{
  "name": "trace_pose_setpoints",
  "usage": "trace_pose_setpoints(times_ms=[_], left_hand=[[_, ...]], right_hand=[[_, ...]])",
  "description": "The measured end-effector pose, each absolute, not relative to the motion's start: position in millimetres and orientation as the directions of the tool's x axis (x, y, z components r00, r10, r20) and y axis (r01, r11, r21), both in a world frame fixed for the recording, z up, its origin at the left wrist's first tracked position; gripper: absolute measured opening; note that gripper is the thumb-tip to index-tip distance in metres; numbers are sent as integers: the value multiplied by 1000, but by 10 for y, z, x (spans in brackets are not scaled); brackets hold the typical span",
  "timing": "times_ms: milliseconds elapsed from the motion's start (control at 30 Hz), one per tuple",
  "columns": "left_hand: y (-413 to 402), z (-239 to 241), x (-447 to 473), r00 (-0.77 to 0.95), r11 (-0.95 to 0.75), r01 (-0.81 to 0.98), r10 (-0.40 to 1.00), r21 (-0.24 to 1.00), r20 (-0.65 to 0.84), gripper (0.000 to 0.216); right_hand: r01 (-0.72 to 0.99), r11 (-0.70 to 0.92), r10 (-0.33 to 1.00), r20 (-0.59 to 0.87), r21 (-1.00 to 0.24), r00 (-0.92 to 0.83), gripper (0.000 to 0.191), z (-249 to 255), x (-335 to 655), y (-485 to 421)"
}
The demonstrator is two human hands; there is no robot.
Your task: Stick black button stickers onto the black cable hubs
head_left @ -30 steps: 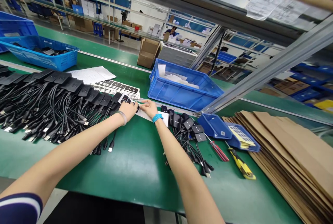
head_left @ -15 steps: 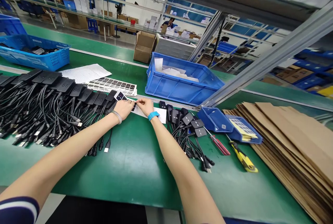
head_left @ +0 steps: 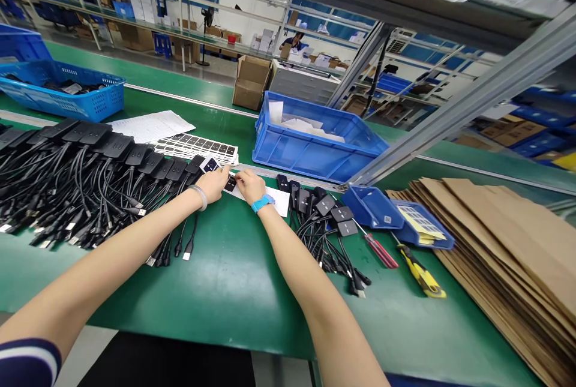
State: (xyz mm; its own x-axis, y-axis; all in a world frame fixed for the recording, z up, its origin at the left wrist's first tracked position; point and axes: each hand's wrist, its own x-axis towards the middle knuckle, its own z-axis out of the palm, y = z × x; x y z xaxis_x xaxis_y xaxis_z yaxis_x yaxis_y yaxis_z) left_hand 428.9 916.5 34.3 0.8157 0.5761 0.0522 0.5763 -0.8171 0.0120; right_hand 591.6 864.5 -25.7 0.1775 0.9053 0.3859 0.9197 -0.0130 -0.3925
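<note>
A narrow white label sheet [head_left: 276, 200] with black stickers lies on the green bench under both hands. My left hand [head_left: 213, 185], a bracelet at its wrist, has its fingers closed on the left part of this sheet. Just to the right, my right hand [head_left: 250, 186], with a blue wristband, pinches at a black sticker [head_left: 231, 183] on the sheet; the exact grip at its fingertips is too small to make out. Behind the left hand lies a stack of label sheets [head_left: 198, 148]. Black cabled modules [head_left: 117, 147] are lined up at left, and more modules [head_left: 324, 205] sit at right.
A blue bin [head_left: 315, 153] with papers stands behind the hands, a blue basket [head_left: 101, 102] at far left. At right are small blue trays [head_left: 373, 207], a red screwdriver [head_left: 380, 251], a yellow-black cutter [head_left: 420, 273] and stacked cardboard [head_left: 495, 243]. A metal post [head_left: 450, 96] slants overhead.
My left hand's fingers have shifted slightly, and more of the black sticker between the hands shows. My right hand stays nearly in place, its wrist turned slightly. The view has moved a little.
</note>
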Motion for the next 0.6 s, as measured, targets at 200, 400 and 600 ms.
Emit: trace_pose_setpoints(times_ms=[200, 400, 600], left_hand=[[9300, 348, 4300, 865, -866, 500, 501, 19, 26, 47], [9448, 305, 4412, 867, -866, 497, 498, 46, 3, 38], [9535, 295, 4502, 856, -855, 516, 513, 55, -62, 30]], right_hand=[[952, -21, 900, 409, -307, 151, 21, -204, 5862, 8612], [951, 47, 903, 420, -304, 90, 22, -183, 5880, 8591], [908, 143, 889, 454, -393, 57, 21, -178, 5916, 8566]])
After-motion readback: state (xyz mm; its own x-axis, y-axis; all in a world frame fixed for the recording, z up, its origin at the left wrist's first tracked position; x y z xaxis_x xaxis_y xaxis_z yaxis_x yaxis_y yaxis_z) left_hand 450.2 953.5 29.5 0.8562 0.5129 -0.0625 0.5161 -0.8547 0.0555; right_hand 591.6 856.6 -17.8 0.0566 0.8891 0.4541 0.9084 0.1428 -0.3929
